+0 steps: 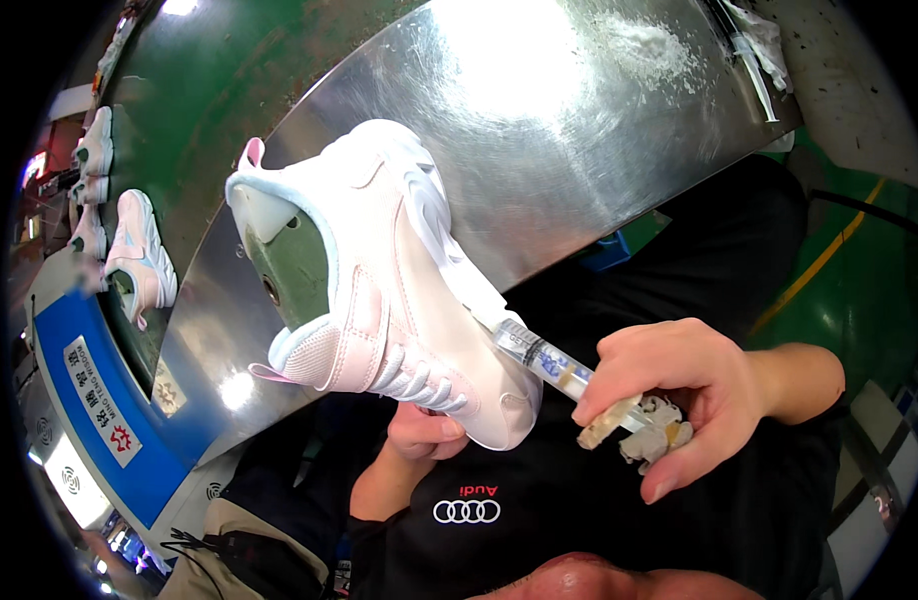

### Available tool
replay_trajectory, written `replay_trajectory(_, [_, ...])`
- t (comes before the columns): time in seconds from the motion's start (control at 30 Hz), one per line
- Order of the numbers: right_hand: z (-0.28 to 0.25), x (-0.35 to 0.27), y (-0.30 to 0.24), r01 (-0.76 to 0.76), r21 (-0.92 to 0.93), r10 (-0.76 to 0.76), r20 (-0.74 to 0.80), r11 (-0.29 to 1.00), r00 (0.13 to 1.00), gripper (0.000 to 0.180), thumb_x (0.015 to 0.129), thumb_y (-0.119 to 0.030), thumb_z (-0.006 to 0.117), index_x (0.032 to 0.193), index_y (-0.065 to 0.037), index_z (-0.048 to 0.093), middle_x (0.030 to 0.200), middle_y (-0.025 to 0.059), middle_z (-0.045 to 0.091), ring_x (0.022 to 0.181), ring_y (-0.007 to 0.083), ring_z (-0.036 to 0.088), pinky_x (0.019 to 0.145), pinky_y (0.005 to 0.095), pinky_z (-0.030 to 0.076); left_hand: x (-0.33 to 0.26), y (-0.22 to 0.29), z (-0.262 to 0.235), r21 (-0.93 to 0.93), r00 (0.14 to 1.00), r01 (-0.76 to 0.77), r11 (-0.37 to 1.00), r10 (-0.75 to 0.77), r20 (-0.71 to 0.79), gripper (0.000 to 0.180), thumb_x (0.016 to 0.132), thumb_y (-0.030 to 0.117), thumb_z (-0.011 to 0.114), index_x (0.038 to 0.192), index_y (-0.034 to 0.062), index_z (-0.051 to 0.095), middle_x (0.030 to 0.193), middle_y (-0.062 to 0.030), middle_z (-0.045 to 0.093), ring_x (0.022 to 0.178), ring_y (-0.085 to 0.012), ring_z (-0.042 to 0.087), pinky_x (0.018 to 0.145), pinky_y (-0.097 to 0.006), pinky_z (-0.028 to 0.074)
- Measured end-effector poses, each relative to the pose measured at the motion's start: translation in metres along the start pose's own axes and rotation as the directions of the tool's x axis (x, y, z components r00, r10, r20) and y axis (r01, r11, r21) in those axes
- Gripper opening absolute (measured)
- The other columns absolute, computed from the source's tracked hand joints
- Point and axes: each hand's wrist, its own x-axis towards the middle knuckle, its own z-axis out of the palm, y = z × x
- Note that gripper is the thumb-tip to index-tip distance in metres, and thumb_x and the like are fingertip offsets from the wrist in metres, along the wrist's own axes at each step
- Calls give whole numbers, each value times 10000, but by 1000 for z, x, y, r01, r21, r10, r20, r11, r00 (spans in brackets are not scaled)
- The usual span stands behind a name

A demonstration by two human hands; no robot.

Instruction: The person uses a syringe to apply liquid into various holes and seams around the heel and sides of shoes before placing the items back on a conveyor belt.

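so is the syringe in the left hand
No, the right hand holds the syringe, while the left hand is at the shoe near its laces.

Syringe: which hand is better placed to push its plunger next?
Probably the right hand: it holds the syringe near its back end, and the syringe's front points at the shoe. The left hand seems busy holding the shoe near its toe.
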Motion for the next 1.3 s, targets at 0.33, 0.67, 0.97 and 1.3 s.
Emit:
replay_trajectory(0.33, [2, -24, -36, -64, -76, 67, 38, 995, 997, 505, 688, -235, 778, 1091, 1, 587, 1002, 81, 641, 730, 204, 584, 637, 287, 432, 22, -1, -12, -58, 955, 154, 986, -134, 265, 743, 634, -62, 567, 1330, -8, 314, 1238, -174, 496, 1170, -294, 476, 981, -393, 386])
replay_trajectory(0.67, [10, -48, -58, 54, -216, -63, -32, 975, 998, 511, 685, -254, 780, 1073, 21, 593, 949, 86, 657, 646, 167, 568, 533, 282, 363, 63, -8, 28, 64, 977, 157, 986, -164, 137, 611, 695, 30, 621, 1270, 11, 417, 1172, -194, 541, 1142, -396, 482, 1005, -478, 360])
replay_trajectory(0.97, [12, -62, -67, 105, -429, -151, -76, 897, 986, 512, 698, -302, 767, 1059, 18, 592, 887, 65, 662, 604, 164, 545, 517, 279, 332, 99, 1, 64, -2, 964, 144, 990, -140, 227, 312, 804, 2, 596, 1114, 1, 561, 1081, -145, 610, 1010, -256, 592, 902, -347, 468])
replay_trajectory(1.3, [24, -58, -49, 150, -765, -264, -27, 626, 964, 408, 689, -310, 758, 970, -45, 626, 660, 9, 514, 486, 159, 364, 443, 279, 274, 120, -1, 70, -129, 955, 148, 981, -108, 276, 338, 824, -5, 588, 1152, 59, 541, 1142, -116, 582, 1063, -230, 564, 862, -298, 502])
